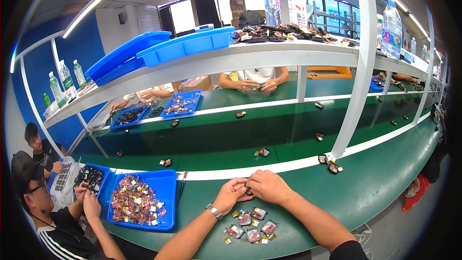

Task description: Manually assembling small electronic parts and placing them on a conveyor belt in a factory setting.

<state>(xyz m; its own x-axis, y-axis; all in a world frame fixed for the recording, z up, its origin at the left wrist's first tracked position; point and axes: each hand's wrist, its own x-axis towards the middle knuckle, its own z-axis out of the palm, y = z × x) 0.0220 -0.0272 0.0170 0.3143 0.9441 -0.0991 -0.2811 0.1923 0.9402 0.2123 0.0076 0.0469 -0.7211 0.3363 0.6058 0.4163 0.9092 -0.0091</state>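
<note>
Over the green bench [202, 240], my left hand [231, 196] and my right hand [267, 186] meet with fingers pinched. Between them is a small dark case [249, 192], mostly covered by the fingers. A metal-banded watch [214, 211] circles my left wrist. Just below the hands lie several small open cases [253, 235] with dark rims, red wiring inside and little silver-and-yellow battery packs [227, 241] around them. To the left, a blue tray [173, 183] holds a heap of red-wired parts [136, 201] with similar packs.
A green conveyor belt [216, 137] carrying scattered assemblies [262, 152] runs beyond a white rail [221, 173]. A white post [356, 77] rises at right, supporting a shelf with blue trays [187, 47] and bottles [272, 5]. A co-worker [62, 212] sits close at left; others work across the belt.
</note>
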